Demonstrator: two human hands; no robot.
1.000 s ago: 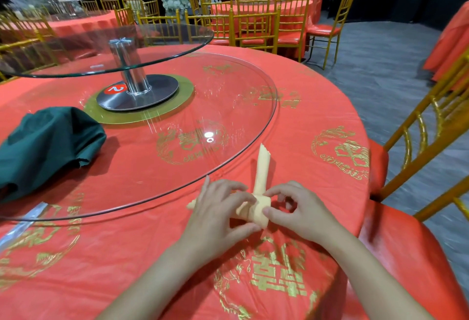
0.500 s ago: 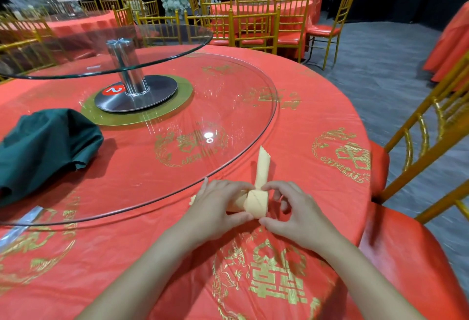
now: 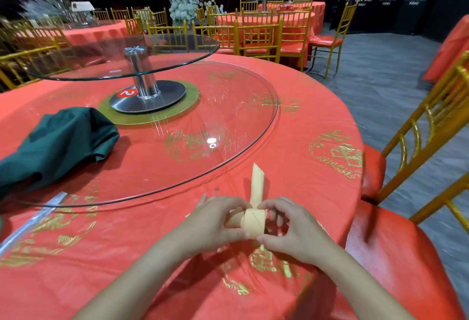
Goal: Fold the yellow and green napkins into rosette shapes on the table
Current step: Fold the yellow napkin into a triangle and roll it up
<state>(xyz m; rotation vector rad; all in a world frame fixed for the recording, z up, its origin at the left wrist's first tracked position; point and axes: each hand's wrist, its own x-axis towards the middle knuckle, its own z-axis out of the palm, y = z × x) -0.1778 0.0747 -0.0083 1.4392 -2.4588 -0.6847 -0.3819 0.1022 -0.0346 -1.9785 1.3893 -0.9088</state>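
- Round table in red, gold-printed cloth (image 3: pixel 317 121): the work sits at its near edge.
- Crumpled dark green cloth napkin (image 3: pixel 63 142): well apart to the left, nearer the left hand (image 3: pixel 210 223).
- Yellow cloth napkin strip, partly coiled (image 3: pixel 253 222): the free tail's long axis points straight away from the person.
- Left hand and right hand (image 3: pixel 291 230): curled fingers pinch the coil from either side.
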